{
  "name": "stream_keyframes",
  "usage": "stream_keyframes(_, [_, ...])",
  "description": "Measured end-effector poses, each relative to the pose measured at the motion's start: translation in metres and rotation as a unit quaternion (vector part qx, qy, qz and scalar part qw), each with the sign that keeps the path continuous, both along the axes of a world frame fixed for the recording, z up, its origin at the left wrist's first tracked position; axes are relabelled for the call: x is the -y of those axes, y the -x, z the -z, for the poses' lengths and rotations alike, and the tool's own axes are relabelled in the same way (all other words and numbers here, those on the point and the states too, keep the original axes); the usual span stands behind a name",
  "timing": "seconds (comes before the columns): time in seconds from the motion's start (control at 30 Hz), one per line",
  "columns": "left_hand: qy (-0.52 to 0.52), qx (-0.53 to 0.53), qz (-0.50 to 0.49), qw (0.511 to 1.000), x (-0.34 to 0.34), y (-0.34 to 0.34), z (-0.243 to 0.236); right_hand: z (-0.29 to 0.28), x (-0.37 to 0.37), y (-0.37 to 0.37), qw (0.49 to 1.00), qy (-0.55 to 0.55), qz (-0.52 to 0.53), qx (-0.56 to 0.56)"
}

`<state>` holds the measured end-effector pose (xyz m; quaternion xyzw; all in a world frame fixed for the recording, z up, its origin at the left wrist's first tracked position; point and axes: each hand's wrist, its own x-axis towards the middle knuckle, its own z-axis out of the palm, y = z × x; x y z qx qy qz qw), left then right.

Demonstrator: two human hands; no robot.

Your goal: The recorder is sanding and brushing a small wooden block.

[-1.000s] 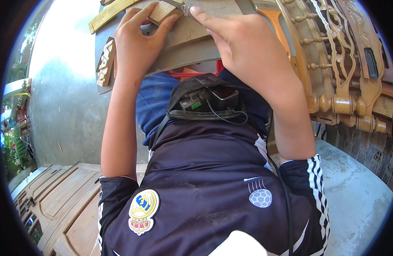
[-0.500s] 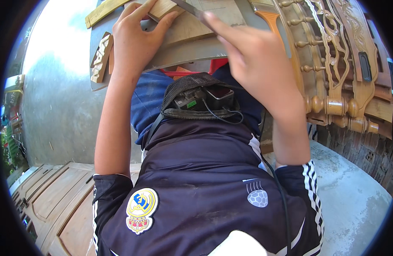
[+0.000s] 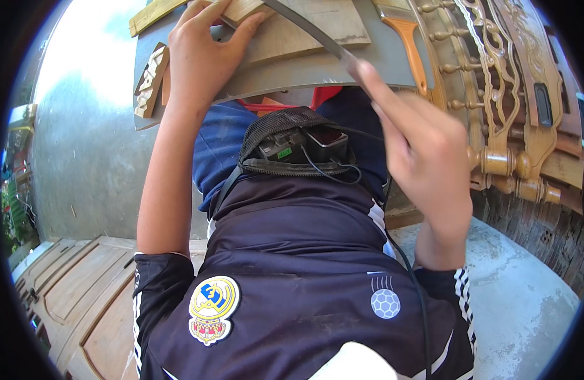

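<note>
A small light wooden block (image 3: 244, 11) sits at the top edge of the view, on a wider flat board (image 3: 304, 35). My left hand (image 3: 203, 60) grips the block, thumb on its near side and fingers on its far left. My right hand (image 3: 425, 149), blurred by motion, is closed round the near end of a long, thin metal file (image 3: 308, 28). The file slants up to the left, and its far end lies at the block's right side. The handle is mostly hidden in my fingers.
A grey work surface (image 3: 273, 85) carries a carved wooden piece (image 3: 151, 79), a yellowish strip (image 3: 156, 16) and an orange-handled paintbrush (image 3: 406, 47). Carved, varnished furniture parts (image 3: 495, 82) stand close on the right. Wooden panels (image 3: 83, 285) lie at the lower left.
My right hand has drawn back to the right and toward me with the file, baring more of its blade and the brush handle. My left hand stays on the block.
</note>
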<state>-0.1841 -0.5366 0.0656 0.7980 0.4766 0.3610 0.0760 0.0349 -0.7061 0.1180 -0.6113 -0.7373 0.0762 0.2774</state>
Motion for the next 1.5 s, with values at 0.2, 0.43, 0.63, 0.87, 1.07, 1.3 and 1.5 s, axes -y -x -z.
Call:
stream_keyframes(0.2, [-0.05, -0.013, 0.004, 0.999, -0.001, -0.003, 0.001, 0.042, -0.082, 0.022, 0.995, -0.089, -0.044, 0.031])
stream_keyframes(0.43, [0.091, 0.051, -0.04, 0.994, 0.008, -0.009, -0.01, 0.0, 0.002, 0.003, 1.0, -0.006, -0.018, 0.017])
stream_keyframes(0.63, [0.02, 0.007, -0.017, 1.0, 0.001, -0.004, -0.004, 0.016, -0.035, 0.007, 0.999, -0.021, -0.017, 0.029])
stream_keyframes(0.87, [0.016, -0.003, -0.03, 0.999, 0.007, -0.01, -0.009, 0.028, -0.065, 0.023, 0.995, -0.077, -0.028, 0.053])
stream_keyframes(1.07, [0.004, -0.002, -0.035, 0.999, 0.016, -0.013, -0.015, -0.009, 0.013, 0.002, 0.999, 0.021, 0.007, 0.037])
stream_keyframes(1.3, [0.033, 0.027, -0.002, 0.999, 0.008, -0.007, -0.014, 0.026, -0.073, 0.021, 0.996, -0.07, -0.041, 0.035])
stream_keyframes(1.5, [0.054, 0.019, -0.046, 0.997, 0.008, -0.01, -0.013, 0.018, -0.039, 0.017, 0.997, -0.057, -0.027, 0.042])
